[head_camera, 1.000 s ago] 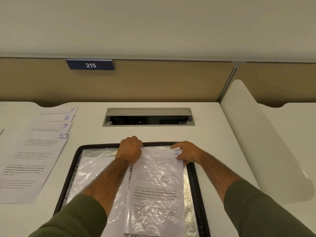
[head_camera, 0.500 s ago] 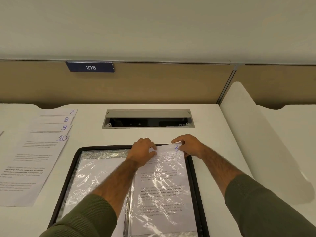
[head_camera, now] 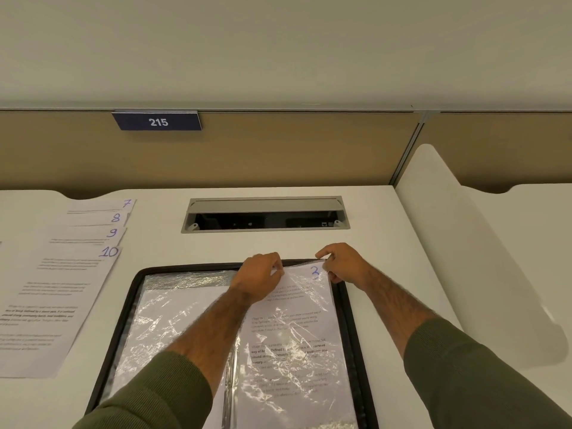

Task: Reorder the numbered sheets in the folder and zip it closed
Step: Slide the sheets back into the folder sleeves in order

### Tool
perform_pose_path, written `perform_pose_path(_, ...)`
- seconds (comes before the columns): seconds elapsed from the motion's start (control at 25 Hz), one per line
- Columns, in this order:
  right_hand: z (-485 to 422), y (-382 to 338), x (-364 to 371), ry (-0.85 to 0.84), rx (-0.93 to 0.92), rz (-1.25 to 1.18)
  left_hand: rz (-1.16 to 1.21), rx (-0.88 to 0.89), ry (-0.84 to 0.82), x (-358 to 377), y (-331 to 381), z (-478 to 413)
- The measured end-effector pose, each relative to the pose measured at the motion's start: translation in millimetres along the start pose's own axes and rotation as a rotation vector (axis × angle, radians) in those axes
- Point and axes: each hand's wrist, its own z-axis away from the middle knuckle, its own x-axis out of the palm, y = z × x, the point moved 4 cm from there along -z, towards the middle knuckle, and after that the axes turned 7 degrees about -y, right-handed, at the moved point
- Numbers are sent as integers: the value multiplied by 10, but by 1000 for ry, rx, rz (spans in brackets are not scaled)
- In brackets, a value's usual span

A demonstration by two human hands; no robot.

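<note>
Sheet 3 (head_camera: 297, 323), sleeved in folder (head_camera: 137, 292): left hand (head_camera: 263, 274) and right hand (head_camera: 345, 267) pinch its top edge; advise holding sleeve mouth apart, sliding squarely, corners uncreased.

White desk (head_camera: 387, 243) bears open folder (head_camera: 120, 335), numbered sheets (head_camera: 62, 289).

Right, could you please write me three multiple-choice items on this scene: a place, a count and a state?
1. Where do the loose numbered sheets lie? A) left of the folder B) right of it C) behind it
2. How many of them show numbers? A) two B) four C) six
3. What are the left hand and right hand doing? A) lying flat B) curled, holding nothing C) pinching the top edge of the plastic sleeve
1 A: they fan out on the desk at its left. 2 B: 7, 8, 9 and 10 show. 3 C: both grip the sleeve over sheet 3.
</note>
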Motion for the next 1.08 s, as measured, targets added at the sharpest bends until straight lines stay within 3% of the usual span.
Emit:
perform_pose_path(0.48, 114, 119, 109, -48, 69, -288, 54, -32, -14, 61, 106, 40)
perform_pose_path(0.68, 202, 176, 76, 55, 77, -481, 122, -65, 166, 230, 13, 491)
perform_pose_path(0.88, 385, 380, 230, -65, 131, -538, -161, -130, 114, 911, -75, 1412)
perform_pose_path(1.08, 978, 500, 494, -70, 137, -650, -240, -206, 97, 1126, 80, 1531)
